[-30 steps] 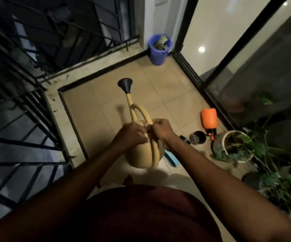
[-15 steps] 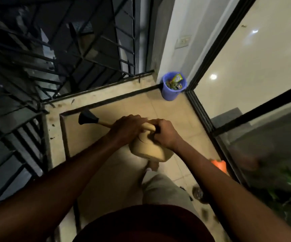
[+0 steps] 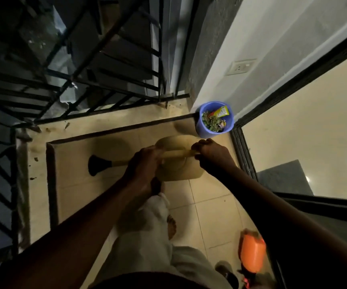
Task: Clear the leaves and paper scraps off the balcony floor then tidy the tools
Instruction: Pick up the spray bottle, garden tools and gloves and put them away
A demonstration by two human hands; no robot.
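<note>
Beige balcony tiles (image 3: 210,215) look clear; we judge tool-tidying underway. Our left hand (image 3: 142,165) and right hand (image 3: 212,153) both grasp the tan plastic watering can (image 3: 178,163), held just before the leaf-filled blue plastic bucket (image 3: 204,130); next, set it down.

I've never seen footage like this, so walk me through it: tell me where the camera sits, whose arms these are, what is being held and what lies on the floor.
There is no machine here. A camera worn on a person's head looks down at their own bare hands on a dim tiled balcony. The left hand and right hand both grip the handle of a beige watering can, whose black spout head points toward the railing. In the corner stands a blue bucket holding leaves and a wrapper. An orange sprayer bottle lies near the sliding door.
</note>
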